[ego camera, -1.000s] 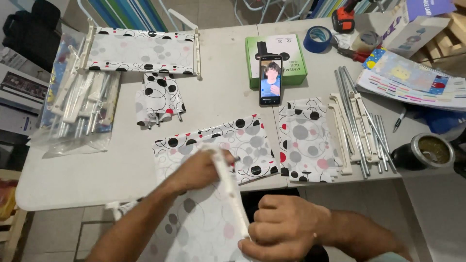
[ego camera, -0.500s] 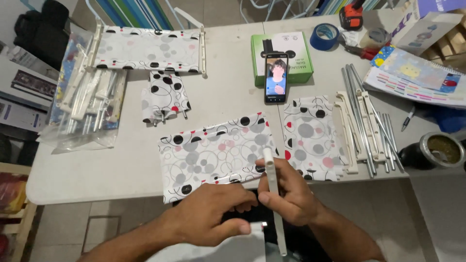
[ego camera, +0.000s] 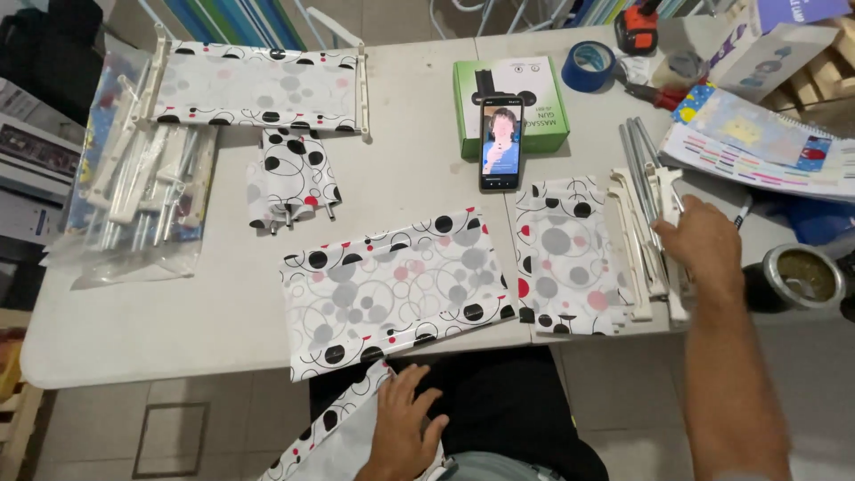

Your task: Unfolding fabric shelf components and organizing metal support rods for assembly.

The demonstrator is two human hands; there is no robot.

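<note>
My right hand (ego camera: 705, 246) reaches out to the right and rests on a bundle of white plastic rails (ego camera: 652, 236) near the table's front edge, fingers curled over them. My left hand (ego camera: 403, 425) lies flat, fingers spread, on a piece of white dotted fabric (ego camera: 343, 436) in my lap, below the table edge. A larger sheet of the same black, grey and red circle-patterned fabric (ego camera: 396, 287) lies on the table in front of me. Another such piece (ego camera: 565, 254) sits just left of the rails.
A phone (ego camera: 500, 142) leans on a green box (ego camera: 509, 102). At the far left, a fabric panel on white rails (ego camera: 258, 86), a small folded piece (ego camera: 294, 176) and a plastic bag of parts (ego camera: 134, 191). At the right, blue tape (ego camera: 588, 65), a notebook (ego camera: 757, 142), a metal cup (ego camera: 806, 276).
My right hand left my lap, where it held a white rail, and moved to the rails at the right. My left hand dropped lower onto the fabric in my lap.
</note>
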